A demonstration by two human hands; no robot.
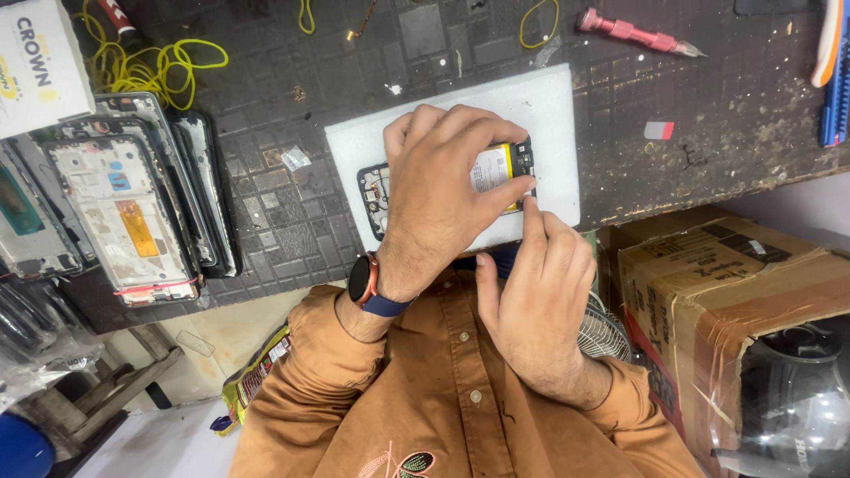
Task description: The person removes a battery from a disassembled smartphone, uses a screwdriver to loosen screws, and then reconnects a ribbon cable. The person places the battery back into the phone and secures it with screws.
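hands (pixel 496 221) on opened phone (pixel 506 164), white mat (pixel 549 106)

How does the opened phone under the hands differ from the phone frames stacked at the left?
The opened phone lies alone on a white pad, covered by the left hand; the phone frames lie stacked and untouched on the dark mat. The phone shows a battery; the top frame shows none. Both lie open side up.

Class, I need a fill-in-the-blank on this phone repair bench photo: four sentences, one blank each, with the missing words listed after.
1. The opened phone lies on a ____ pad.
2. The left hand, its wrist bearing a ____, covers the phone.
3. The right hand touches the phone's ____ edge.
4. A ____ screwdriver lies beyond the pad.

Missing words: white; watch; right; red
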